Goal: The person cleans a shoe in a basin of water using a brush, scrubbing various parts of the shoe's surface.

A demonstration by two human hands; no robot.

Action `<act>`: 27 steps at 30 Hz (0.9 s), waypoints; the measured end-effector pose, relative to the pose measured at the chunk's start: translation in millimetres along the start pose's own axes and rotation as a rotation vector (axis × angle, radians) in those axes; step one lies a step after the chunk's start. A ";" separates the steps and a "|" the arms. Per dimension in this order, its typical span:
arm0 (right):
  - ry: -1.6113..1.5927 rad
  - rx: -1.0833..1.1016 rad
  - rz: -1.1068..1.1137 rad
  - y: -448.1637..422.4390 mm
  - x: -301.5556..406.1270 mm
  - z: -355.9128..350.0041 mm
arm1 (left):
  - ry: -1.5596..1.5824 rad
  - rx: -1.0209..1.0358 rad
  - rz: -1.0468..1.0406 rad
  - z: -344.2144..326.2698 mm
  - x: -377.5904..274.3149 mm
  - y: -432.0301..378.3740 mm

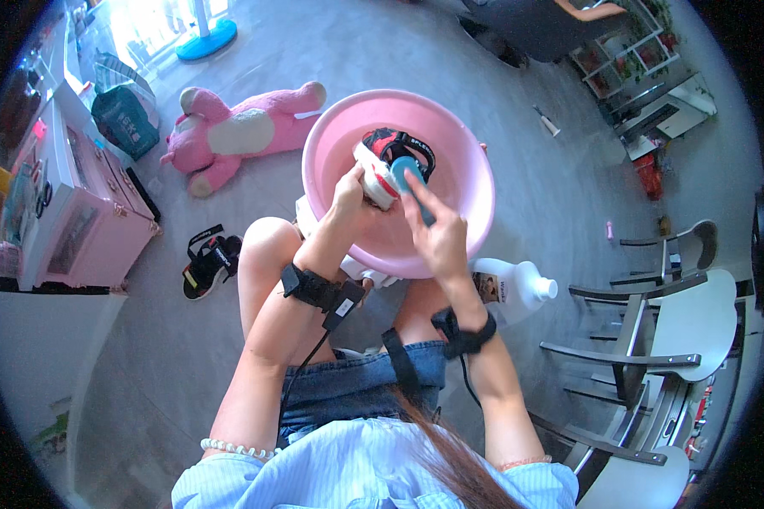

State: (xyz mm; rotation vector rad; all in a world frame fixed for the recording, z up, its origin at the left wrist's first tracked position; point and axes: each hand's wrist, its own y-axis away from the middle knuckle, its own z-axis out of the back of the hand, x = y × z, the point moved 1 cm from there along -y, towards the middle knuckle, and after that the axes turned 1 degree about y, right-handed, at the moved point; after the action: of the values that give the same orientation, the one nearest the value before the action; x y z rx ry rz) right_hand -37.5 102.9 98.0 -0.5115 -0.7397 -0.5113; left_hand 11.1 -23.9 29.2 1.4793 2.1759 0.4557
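Observation:
A pink plastic basin [461, 191] with water in it stands before my knees. Over the water my left hand [351, 194] grips a sandal [377, 172] with a thick white sole, red marks and black straps that bear writing. My right hand [442, 229] holds a blue-green scrubbing brush [407, 172], fingers laid along its back. The brush is against or just beside the sole; its bristles are hidden. Beside the basin, near my right wrist, a white plastic bottle [516, 286] with a label lies tilted. A second black sandal [211, 261] rests on the floor, left of my knee.
A pink plush bear [242, 130] lies on the floor left of the basin. Further left are a pink and white cabinet [86, 210] and a dark green bag [124, 118]. Chairs [636, 324] stand at the right. A person [528, 28] is at the top.

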 end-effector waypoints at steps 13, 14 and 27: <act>0.348 0.062 -0.058 -41.4 18.4 -40.9 | -0.157 0.022 -0.169 14.7 0.0 -20.7; 0.287 0.044 0.025 -27.4 13.1 -43.6 | -0.088 0.030 -0.132 18.6 -3.0 -20.6; 0.216 -0.027 0.018 -10.4 -12.0 -33.3 | -0.197 -0.059 -0.194 2.0 18.2 -16.6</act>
State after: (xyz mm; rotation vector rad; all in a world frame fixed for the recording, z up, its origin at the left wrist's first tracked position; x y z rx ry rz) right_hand -34.8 78.1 70.8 -0.4791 -0.5216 -0.5508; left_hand -6.4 -13.0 15.5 1.2128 2.1037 0.2922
